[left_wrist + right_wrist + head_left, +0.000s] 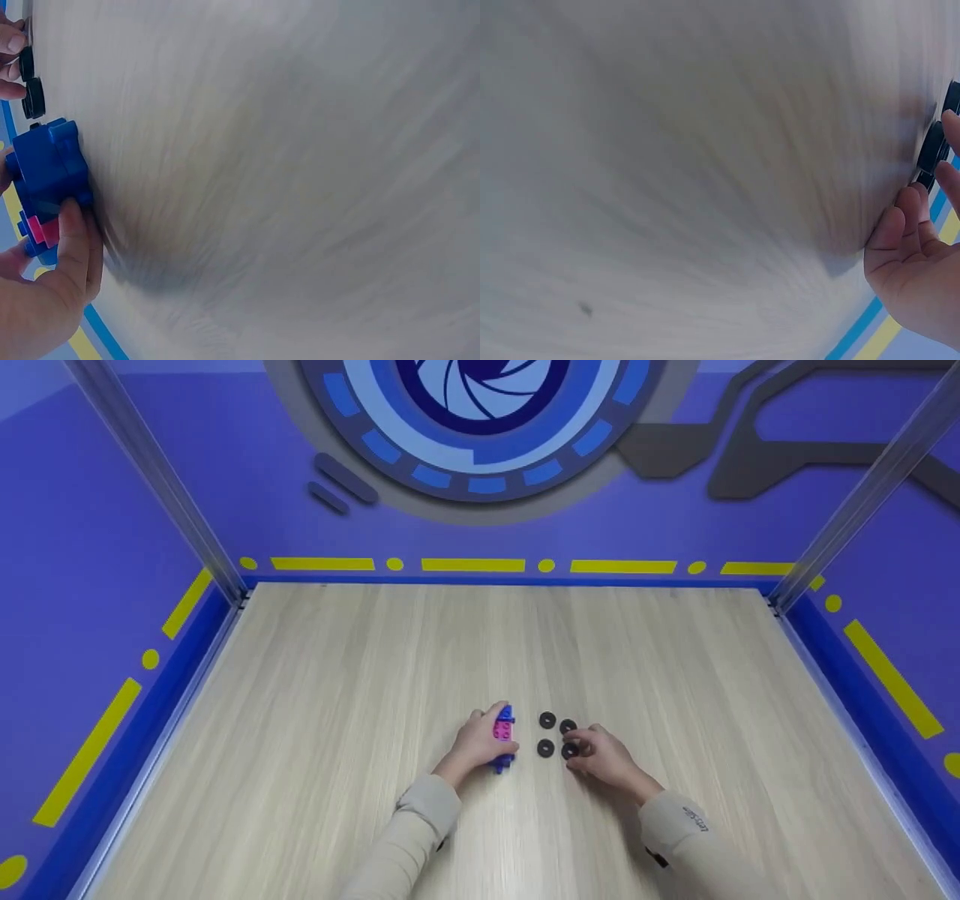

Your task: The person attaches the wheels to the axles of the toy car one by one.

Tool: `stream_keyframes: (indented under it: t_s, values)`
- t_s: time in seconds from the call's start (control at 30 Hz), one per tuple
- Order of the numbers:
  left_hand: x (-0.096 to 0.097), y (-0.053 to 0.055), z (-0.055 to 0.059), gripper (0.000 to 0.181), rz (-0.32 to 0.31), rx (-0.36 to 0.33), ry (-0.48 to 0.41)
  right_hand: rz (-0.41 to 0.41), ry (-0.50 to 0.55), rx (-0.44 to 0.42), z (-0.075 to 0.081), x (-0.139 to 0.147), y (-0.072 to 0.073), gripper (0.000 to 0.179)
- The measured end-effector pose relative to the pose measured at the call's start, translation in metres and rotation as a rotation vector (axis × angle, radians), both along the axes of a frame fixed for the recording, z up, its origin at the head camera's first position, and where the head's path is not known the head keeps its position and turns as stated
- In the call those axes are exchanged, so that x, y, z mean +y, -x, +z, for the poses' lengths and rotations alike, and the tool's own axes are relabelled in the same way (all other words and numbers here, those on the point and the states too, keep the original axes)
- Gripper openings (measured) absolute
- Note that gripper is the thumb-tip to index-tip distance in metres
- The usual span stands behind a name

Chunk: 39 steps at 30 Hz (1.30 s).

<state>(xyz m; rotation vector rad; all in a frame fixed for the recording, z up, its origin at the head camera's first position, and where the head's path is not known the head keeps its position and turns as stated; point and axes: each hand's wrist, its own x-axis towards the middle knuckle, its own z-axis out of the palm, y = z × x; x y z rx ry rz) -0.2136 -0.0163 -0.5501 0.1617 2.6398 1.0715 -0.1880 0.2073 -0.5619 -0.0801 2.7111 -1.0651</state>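
My left hand grips a blue and pink toy-brick body, probably a car base, with studs showing on its pink middle. In the left wrist view, fingers curl along the side of the blue part. To the right lie several small black wheels with centre holes, in two rows. My right hand has thumb and fingers around the near right black wheel. From the right wrist, that black wheel sits between the fingertips. The far right wheel lies close to the index finger.
The two left wheels, one far and one near, lie between the hands. A light wood tabletop carries everything. Blue printed panels and metal posts stand round its back and sides.
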Motion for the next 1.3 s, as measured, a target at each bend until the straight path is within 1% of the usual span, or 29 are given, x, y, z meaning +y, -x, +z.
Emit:
stream_keyframes:
  t_s: [0.13,0.27,0.67,0.93,1.13,1.3]
  values:
    - [-0.002,0.001,0.000,0.078,0.002,-0.002,-0.016,0.006,-0.005,0.002,0.000,0.000,0.000,0.041]
    - [-0.006,0.001,0.001,0.079,0.002,0.000,-0.052,0.009,-0.008,0.013,0.000,0.000,0.000,0.042]
    - [-0.023,-0.001,0.003,0.072,0.019,-0.033,-0.226,0.006,-0.020,0.013,0.000,-0.001,0.000,0.040]
    - [-0.035,-0.003,0.003,0.072,0.030,-0.059,-0.296,0.006,-0.037,0.019,0.000,0.000,0.001,0.040]
    - [-0.042,-0.004,0.007,0.073,0.045,-0.079,-0.339,0.003,-0.026,0.015,-0.002,0.000,0.000,0.041]
    - [-0.046,-0.007,0.009,0.073,0.050,-0.077,-0.379,0.006,-0.017,0.014,-0.002,0.000,0.001,0.040]
